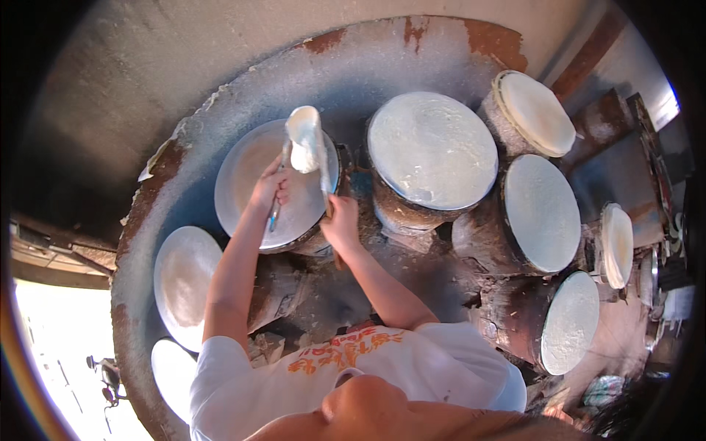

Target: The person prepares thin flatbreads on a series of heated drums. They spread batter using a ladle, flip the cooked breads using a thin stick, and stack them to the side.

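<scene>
My left hand (271, 189) is closed round the thin handle of a ladle (302, 123), whose bowl is coated in white batter. Below the bowl, a white mass of batter (304, 159) shows against the round griddle (246, 173), at its right half; I cannot tell whether it touches the surface. My right hand (341, 220) grips a wooden-handled spreader (323, 163), its long upper part smeared white and close beside the ladle. Both tools are over the griddle, which is greyish with a thin pale film.
Several drum stoves with round griddles stand around me. White batter layers cover the back-middle griddle (432, 151) and right griddle (543, 213). A pale left griddle (187, 279) sits nearby. A curved, flaking wall (220, 110) rises behind; debris (268, 345) lies on the floor.
</scene>
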